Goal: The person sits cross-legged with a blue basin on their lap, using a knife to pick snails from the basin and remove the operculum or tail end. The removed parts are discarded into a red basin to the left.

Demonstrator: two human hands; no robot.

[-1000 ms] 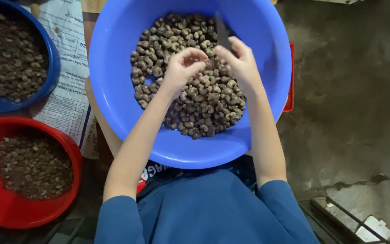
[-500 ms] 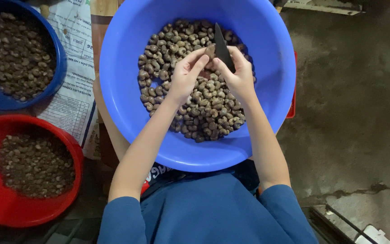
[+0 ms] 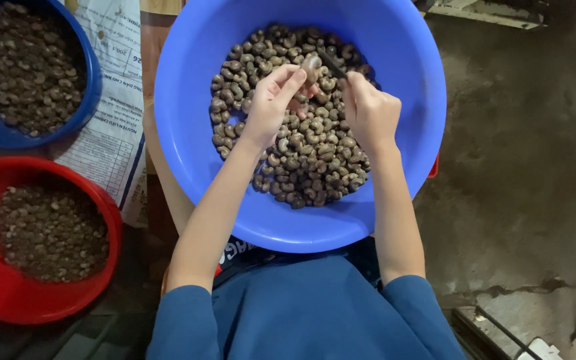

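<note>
A big blue basin (image 3: 188, 133) sits on my lap, holding a heap of brown cashew nuts in shell (image 3: 301, 167). Above the heap, my left hand (image 3: 271, 100) pinches one brown nut (image 3: 311, 65) between thumb and fingertips. My right hand (image 3: 368, 110) is closed round a small dark knife (image 3: 333, 65), whose blade points at the held nut and touches or nearly touches it. Both forearms reach in from the bottom, out of blue sleeves.
At the left stand a red bowl (image 3: 8, 307) with small dark bits and a darker blue bowl (image 3: 91, 93) with similar contents. Printed paper (image 3: 111, 133) lies between them and the basin. Rough grey concrete floor (image 3: 528, 173) lies to the right.
Both hands have lifted slightly off the heap. The left now holds a single nut up at its fingertips, and the right has turned the knife towards it.
</note>
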